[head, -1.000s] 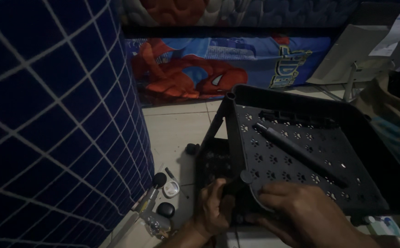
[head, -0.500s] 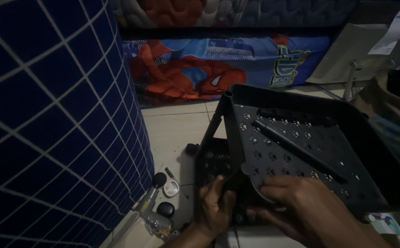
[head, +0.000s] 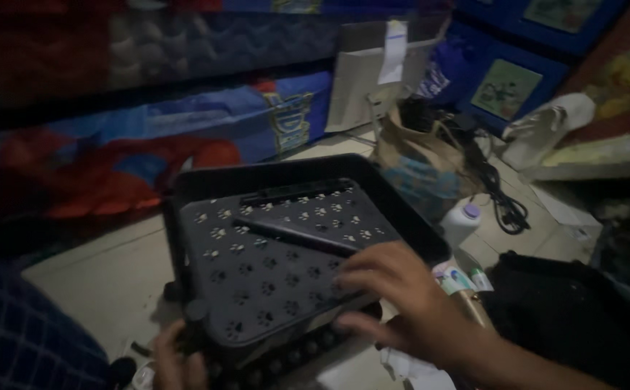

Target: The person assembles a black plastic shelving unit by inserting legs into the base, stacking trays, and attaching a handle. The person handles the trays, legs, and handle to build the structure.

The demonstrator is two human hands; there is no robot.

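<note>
The scene is dim and somewhat blurred. A black plastic tray with raised rim (head: 185, 189) sits tilted on the pale tiled floor (head: 105, 282), holding a black perforated panel with paw-shaped cut-outs (head: 257, 278) that slopes toward the viewer. A thin dark rod (head: 297, 236) lies across the panel's upper half; whether it is part of the panel or loose cannot be told.

The right hand (head: 394, 300) rests on the panel's near right corner, fingers spread and curled over the edge, thumb under the lower lip. It grips the panel edge rather than lying flat. The left hand (head: 178, 361) is at the lower left corner, largely cut off by the frame's bottom edge. Its fingers appear to curl against the tray's underside, but the hold is too dark to confirm.

Just right of the tray stands a small white bottle with a pale purple cap (head: 463, 220). A brown paper bag (head: 420, 155) and a black cable (head: 499, 195) lie behind it. A colourful printed mattress cover (head: 185, 144) runs along the back. A blue checked cloth (head: 26, 339) fills the lower left. Small round objects near the left hand are indistinct.
</note>
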